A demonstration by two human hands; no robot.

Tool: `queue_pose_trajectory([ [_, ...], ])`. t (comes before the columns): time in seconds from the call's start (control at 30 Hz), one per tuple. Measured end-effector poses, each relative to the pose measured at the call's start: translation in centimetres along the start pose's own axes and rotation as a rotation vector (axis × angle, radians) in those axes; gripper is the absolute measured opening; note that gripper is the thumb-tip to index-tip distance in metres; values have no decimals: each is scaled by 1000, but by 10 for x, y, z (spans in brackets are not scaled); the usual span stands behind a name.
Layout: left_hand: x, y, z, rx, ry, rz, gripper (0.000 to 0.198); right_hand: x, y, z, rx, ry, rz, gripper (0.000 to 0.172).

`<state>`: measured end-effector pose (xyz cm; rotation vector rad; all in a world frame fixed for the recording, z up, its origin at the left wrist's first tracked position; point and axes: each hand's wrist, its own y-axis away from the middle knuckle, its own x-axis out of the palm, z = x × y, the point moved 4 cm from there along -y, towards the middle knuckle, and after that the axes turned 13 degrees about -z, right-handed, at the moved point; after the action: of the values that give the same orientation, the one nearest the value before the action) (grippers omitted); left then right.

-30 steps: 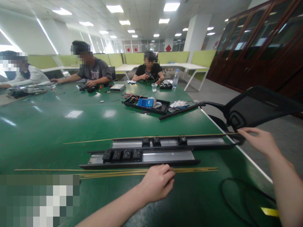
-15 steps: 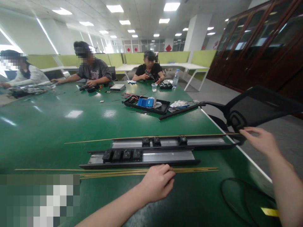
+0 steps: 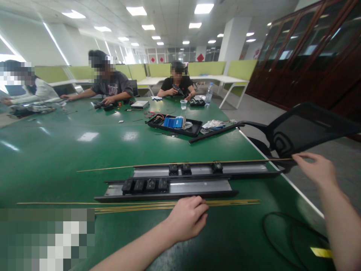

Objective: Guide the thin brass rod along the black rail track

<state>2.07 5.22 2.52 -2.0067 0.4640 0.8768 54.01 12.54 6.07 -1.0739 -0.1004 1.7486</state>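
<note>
Between the fingertips of my right hand (image 3: pixel 317 167), pinched closed, is the right end of a long thin brass-coloured rod (image 3: pixel 242 162). This rod runs leftward over the far edge of the rear metal channel (image 3: pixel 197 171), which has black rims and several black blocks (image 3: pixel 186 169). My left hand (image 3: pixel 190 218) is closed, its fingers curled over a bundle of similar brass-coloured rods (image 3: pixel 135 208) lying on the table; the fingertips are partly hidden. Just beyond that bundle lies the front metal channel (image 3: pixel 200 186), with several black square blocks (image 3: pixel 150 184) towards its left.
A black cable (image 3: pixel 266 233) coils at the lower right of the green table (image 3: pixel 70 150). Farther back are a black tray (image 3: pixel 194 130) holding a blue part, gloves (image 3: pixel 213 125) and a black bar (image 3: pixel 208 136). A chair (image 3: pixel 307 128) stands at the right edge. Three people sit across the table.
My right hand has shifted slightly to the right along the single rod, while the rod's left end stays in place. My left hand has not visibly moved.
</note>
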Motion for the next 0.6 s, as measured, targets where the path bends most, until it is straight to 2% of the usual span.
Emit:
queue_pose_trajectory([
  [0.43, 0, 0, 0, -7, 2, 16, 20, -10, 7, 11, 100, 96, 29, 47],
  [0.6, 0, 0, 0, -8, -5, 30, 21, -9, 6, 8, 74, 88, 13, 48],
])
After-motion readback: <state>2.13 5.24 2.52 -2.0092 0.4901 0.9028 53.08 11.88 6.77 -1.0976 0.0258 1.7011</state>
